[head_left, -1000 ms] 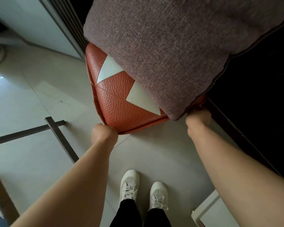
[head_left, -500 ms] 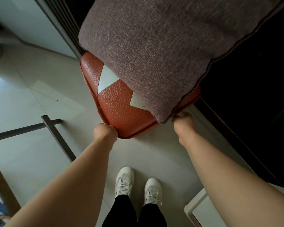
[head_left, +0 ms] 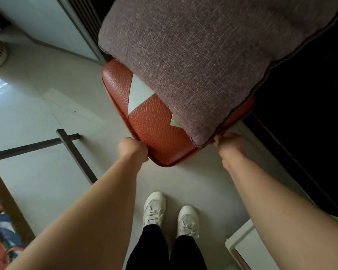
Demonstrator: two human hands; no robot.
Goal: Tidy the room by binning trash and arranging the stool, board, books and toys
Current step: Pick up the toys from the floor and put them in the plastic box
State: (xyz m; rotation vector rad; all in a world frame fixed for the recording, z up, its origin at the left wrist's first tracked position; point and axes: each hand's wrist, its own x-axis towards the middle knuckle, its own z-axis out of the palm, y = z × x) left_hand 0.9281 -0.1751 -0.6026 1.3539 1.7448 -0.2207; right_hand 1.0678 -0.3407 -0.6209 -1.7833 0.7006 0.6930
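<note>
Both hands grip the near edge of a cushioned stool.
The stool [head_left: 154, 131] is a rounded square of pebbled orange leather with white triangular patches. It lies ahead of the person's white shoes [head_left: 154, 207], above the glossy pale floor [head_left: 47, 114]. A coarse-woven mauve-grey cushion [head_left: 203, 65] with corded piping covers most of it. The left hand [head_left: 133, 149] curls round the stool's near left rim, and the right hand [head_left: 227, 142] clutches its near right corner.
</note>
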